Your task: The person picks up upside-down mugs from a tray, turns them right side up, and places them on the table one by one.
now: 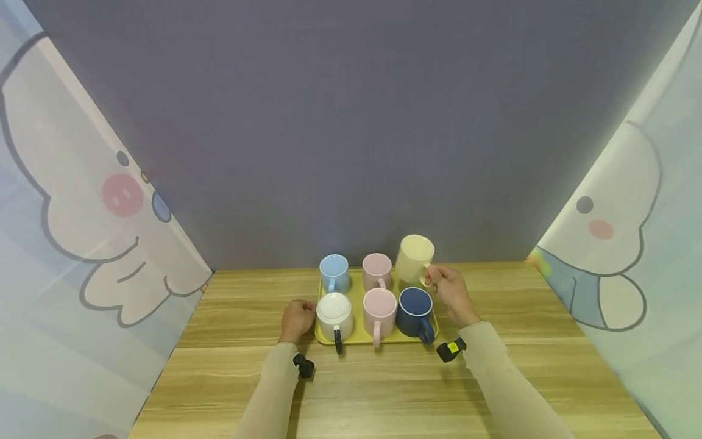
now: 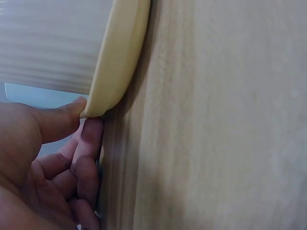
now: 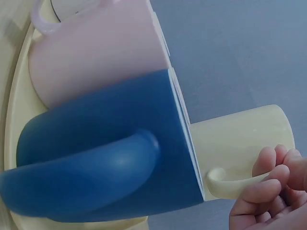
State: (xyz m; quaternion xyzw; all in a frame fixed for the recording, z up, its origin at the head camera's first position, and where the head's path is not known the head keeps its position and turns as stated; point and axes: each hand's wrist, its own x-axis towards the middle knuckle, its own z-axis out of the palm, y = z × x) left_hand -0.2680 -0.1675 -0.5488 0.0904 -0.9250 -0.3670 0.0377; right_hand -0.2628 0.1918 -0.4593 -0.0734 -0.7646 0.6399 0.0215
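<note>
My right hand grips the handle of a pale yellow mug at the tray's back right corner. The mug is upright, its rim higher than those of the other mugs; in the right wrist view it shows past the rim of the navy blue mug. My left hand pinches the left edge of the yellow tray, thumb at the rim and a finger beneath. Also on the tray stand a light blue mug, a white mug with a black handle, and two pink mugs, one at the back, one in front.
The tray stands on a wood-grain table, near a dark grey panel at the back. Cartoon-printed curtains hang at both sides. The front mugs' handles point toward me, with the navy one angled right.
</note>
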